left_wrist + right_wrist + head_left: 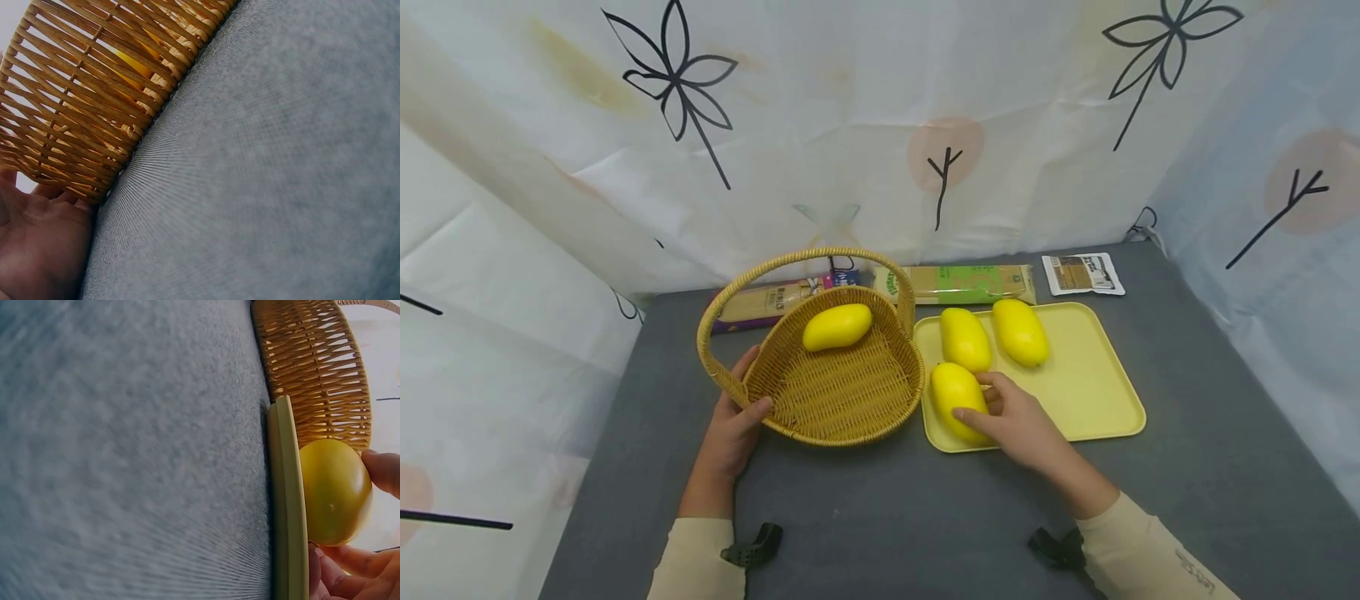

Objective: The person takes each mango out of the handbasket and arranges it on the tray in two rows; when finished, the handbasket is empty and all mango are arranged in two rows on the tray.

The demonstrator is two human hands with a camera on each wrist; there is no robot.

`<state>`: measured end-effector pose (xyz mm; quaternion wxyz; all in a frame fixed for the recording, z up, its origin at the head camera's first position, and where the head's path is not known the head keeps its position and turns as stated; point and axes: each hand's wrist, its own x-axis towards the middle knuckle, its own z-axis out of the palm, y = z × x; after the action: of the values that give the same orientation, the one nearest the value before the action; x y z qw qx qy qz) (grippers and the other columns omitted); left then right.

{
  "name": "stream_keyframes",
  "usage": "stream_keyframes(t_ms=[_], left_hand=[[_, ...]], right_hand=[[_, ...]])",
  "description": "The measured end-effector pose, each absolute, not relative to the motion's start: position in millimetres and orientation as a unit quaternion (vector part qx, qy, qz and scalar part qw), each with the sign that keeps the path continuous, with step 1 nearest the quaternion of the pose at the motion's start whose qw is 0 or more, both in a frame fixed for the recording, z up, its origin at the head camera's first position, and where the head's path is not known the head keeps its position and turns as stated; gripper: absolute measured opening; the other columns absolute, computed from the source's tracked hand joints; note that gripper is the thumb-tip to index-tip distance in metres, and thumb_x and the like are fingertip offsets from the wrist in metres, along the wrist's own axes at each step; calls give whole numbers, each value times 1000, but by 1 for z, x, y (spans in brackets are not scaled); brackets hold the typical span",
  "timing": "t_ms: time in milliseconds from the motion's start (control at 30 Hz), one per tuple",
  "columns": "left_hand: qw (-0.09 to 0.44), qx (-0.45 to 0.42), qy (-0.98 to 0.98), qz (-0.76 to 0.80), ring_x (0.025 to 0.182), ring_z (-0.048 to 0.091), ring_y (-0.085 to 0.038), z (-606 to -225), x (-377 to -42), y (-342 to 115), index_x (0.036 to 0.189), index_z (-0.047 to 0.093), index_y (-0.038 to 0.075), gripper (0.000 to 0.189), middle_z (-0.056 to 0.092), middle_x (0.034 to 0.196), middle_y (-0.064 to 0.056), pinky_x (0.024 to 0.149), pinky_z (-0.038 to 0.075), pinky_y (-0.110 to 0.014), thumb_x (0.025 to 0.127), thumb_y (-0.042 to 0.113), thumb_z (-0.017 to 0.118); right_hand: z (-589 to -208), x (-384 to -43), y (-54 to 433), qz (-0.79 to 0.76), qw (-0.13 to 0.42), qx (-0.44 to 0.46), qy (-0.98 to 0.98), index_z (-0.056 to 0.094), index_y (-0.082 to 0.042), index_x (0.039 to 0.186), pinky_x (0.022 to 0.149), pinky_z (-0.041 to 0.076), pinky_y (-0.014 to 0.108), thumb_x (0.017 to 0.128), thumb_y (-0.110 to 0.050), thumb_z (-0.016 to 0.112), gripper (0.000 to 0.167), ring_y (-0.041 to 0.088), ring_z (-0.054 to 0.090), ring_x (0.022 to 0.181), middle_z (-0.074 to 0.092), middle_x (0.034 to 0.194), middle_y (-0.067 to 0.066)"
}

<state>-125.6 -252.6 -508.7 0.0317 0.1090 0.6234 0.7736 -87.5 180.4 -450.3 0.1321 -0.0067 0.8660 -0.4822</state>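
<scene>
A wicker basket (pixel 850 412) with a tall hoop handle stands on the left of the table, and one yellow mango (pixel 837 327) lies inside it. My left hand (pixel 735 433) holds the basket's left side, thumb over the rim; in the left wrist view the fingers lie against the weave. My right hand (pixel 1018 421) grips the front mango (pixel 957 392) on the yellow tray (pixel 1090 408), its thumb on one side and fingers on the other. In the right wrist view this mango (pixel 334 490) sits just inside the tray's edge. Behind it on the tray lie two more mangoes, the left one (pixel 966 340) and the right one (pixel 1021 332).
Along the back lie a purple-edged noodle pack (pixel 760 305), partly hidden by the basket, a green-labelled noodle pack (pixel 970 284) and a small white-edged packet (pixel 1082 274). A patterned cloth (pixel 865 125) hangs behind the grey table (pixel 880 517).
</scene>
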Motion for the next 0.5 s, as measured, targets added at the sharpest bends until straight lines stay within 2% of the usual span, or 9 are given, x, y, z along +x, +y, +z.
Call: stream_keyframes(t_ms=[200,500], left_hand=[[32,113,622,774,151,41,-30,-510,-126,-253,175,26,20,78,32,173,-16,114,40,-33,108,-6,55],[27,117,621,775,149,43,-31,-511,-127,-253,175,26,19,78,33,172,-18,113,42,-33,108,-3,58]], right_hand=[[-450,-89,182,-468,142,-7,872,51,5,154,97,54,56,101,-47,78,79,40,65,121,68,135,24],[-449,-90,186,-462,146,-8,875,53,5,153,94,55,54,102,-48,76,77,37,66,116,69,130,21]])
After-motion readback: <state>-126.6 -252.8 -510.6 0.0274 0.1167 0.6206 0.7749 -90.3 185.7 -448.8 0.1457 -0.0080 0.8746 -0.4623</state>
